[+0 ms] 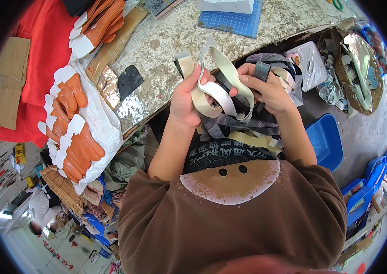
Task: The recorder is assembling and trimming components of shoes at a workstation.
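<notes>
Over the table's front edge, my left hand [185, 101] is closed around a looped cream strap [227, 68], which looks like flat webbing or elastic. Several turns of it hang between my hands, and one folded end sticks up past my left thumb. My right hand [273, 93] pinches the other side of the loop between thumb and fingers. A short dark strip [262, 71] lies across the right fingers; I cannot tell whether it is joined to the strap. Beneath, dark fabric with another cream band [253, 139] rests on my lap.
The worn table [161, 43] carries a blue cutting mat [234, 20] and a black scrap [130, 82]. Stacks of orange-and-white gloves [77, 146] lie left. A clear plastic case [307, 64], a torn sack [362, 73] and a blue bin [326, 141] stand right.
</notes>
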The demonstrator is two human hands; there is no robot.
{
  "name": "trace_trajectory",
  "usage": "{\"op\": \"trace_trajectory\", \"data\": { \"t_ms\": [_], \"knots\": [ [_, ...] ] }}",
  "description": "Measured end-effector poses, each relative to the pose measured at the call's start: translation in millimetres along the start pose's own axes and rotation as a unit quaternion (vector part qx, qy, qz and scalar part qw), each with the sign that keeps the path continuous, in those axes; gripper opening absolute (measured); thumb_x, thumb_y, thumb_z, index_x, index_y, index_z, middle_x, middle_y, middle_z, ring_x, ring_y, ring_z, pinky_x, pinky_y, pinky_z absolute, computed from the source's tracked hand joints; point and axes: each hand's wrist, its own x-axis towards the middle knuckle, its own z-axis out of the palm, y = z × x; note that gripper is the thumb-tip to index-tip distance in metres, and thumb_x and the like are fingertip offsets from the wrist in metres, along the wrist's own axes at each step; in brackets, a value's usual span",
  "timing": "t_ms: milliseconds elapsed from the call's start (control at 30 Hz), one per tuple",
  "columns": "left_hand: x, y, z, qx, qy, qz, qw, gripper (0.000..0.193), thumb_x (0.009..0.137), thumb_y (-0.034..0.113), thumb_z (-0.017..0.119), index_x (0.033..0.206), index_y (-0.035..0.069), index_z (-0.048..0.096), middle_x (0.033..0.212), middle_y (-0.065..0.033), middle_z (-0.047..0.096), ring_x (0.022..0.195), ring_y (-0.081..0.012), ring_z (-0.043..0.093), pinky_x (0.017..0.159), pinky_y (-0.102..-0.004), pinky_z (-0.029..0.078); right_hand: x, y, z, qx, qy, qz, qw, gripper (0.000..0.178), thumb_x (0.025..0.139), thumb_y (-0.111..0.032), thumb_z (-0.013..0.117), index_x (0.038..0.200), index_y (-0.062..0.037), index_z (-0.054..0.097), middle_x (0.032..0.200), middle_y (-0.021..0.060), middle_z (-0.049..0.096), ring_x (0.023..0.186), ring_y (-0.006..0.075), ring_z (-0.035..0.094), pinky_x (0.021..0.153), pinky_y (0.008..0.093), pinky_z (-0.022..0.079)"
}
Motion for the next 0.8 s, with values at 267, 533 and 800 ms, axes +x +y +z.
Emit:
{"op": "trace_trajectory", "data": {
  "t_ms": [267,533,800],
  "knots": [
    [2.3,-12.5,10.8,0.06,0.136,0.019,0.989,0.023,0.096,0.024,0.053,0.108,0.004,0.058,0.092,-0.0069,0.064,0.08,-0.0169,0.065,0.066,-0.0295,0.053,-3.2,-2.0,19.5,-0.143,0.044,-0.095,0.984,0.011,0.09,-0.009,0.057,0.098,-0.0017,0.06,0.08,0.0022,0.064,0.069,0.0049,0.052,0.063,0.0216,0.043],
    [1.9,-8.1,14.2,0.047,0.108,0.004,0.993,0.02,0.093,0.019,0.06,0.105,0.005,0.055,0.093,-0.0056,0.064,0.078,-0.0131,0.063,0.067,-0.0268,0.052,-1.0,-12.5,24.0,-0.31,0.043,-0.211,0.926,0.011,0.086,-0.003,0.064,0.096,0.0005,0.065,0.084,0.009,0.068,0.079,0.015,0.064,0.073,0.0275,0.049],
    [3.8,5.8,-2.2,0.005,0.11,0.011,0.994,0.016,0.093,0.021,0.06,0.099,0.006,0.058,0.082,-0.0029,0.061,0.063,-0.0123,0.059,0.054,-0.0253,0.049,59.1,-84.1,-31.1,-0.436,0.233,-0.337,0.801,0.025,0.079,-0.018,0.073,0.098,-0.0038,0.066,0.085,0.01,0.067,0.076,0.0222,0.064,0.071,0.0314,0.049]
  ]
}}
